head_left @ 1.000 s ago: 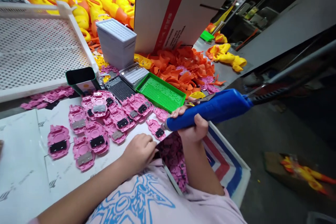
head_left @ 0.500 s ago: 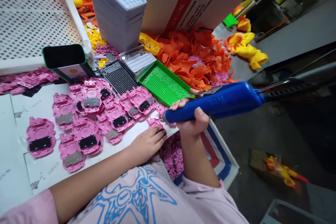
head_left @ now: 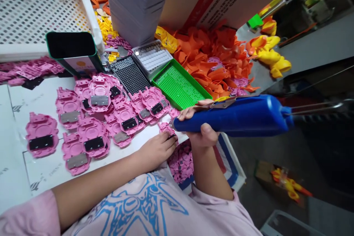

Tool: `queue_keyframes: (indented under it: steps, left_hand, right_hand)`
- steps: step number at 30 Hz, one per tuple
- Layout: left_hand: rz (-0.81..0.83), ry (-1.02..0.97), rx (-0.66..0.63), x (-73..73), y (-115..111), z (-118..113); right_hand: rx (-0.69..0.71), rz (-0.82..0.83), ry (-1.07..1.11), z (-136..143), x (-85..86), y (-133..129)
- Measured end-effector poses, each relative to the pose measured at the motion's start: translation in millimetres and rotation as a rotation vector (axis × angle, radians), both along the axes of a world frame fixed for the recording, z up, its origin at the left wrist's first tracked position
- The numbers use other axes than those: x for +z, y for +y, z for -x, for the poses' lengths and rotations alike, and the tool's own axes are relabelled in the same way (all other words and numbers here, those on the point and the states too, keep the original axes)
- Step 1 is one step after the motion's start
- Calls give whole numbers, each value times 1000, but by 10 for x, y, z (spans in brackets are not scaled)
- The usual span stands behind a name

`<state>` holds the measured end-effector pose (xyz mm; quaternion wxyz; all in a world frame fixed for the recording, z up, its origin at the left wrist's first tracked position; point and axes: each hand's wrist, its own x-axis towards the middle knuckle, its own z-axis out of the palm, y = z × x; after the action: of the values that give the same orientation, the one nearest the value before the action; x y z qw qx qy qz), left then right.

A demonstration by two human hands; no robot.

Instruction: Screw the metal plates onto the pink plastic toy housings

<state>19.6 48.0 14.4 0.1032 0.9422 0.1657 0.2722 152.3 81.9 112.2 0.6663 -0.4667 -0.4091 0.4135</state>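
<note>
Two bare hands at the near edge of the white-covered bench (head_left: 13, 177), towards its near right corner. With the left hand (head_left: 157, 149), covers one small pink part (head_left: 164, 127); thumb hidden, so impossible to tell whether pinched or only pressed down. With the right hand (head_left: 203, 134), grips one blue driver (head_left: 235, 118) tightly, fingers above, thumb below. Points the driver roughly sideways along its long axis, slim tip (head_left: 172, 123) leftward, just beside the pink part; contact unclear. Pink part to the left of the right-hand grip, beneath the left fingers, so nearer to the left hand. Below the near right corner, one container with a striped lining (head_left: 231, 166) and pink pieces (head_left: 181, 162), too many to count.

Farther in, from the left side to the middle, roughly a dozen more pink parts (head_left: 69, 105) with black or grey plates, overlapping, so no exact count. Beyond, one black tray (head_left: 131, 75), one green tray (head_left: 181, 83) and one low white tray (head_left: 152, 59). Leftward, one dark green tin (head_left: 81, 64); farther, one tall stack of trays (head_left: 132, 11) and one perforated crate (head_left: 47, 7). Rightward, orange pieces (head_left: 210, 59), uncounted, before one carton (head_left: 215, 3).
</note>
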Motion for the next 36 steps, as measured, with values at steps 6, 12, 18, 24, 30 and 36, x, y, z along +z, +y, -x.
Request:
queue_keyframes:
  steps: [6, 12, 18, 24, 30, 36]
  left_hand:
    - [39, 38, -34, 19, 5, -26]
    - [58, 56, -54, 48, 16, -34]
    - [59, 58, 56, 46, -41, -10]
    - [57, 40, 12, -17, -55, 25]
    - [52, -55, 6, 27, -20, 78]
    - [32, -100, -3, 28, -1, 106]
  right_hand:
    - [16, -34, -5, 39, -4, 36]
    - [61, 42, -3, 55, -40, 21]
    - [-5, 11, 69, -122, 112, 22]
    - [-447, -178, -50, -735, 440, 324]
    - [-696, -95, -63, -1238, 221, 708]
    - [-686, -87, -54, -1353, 65, 764]
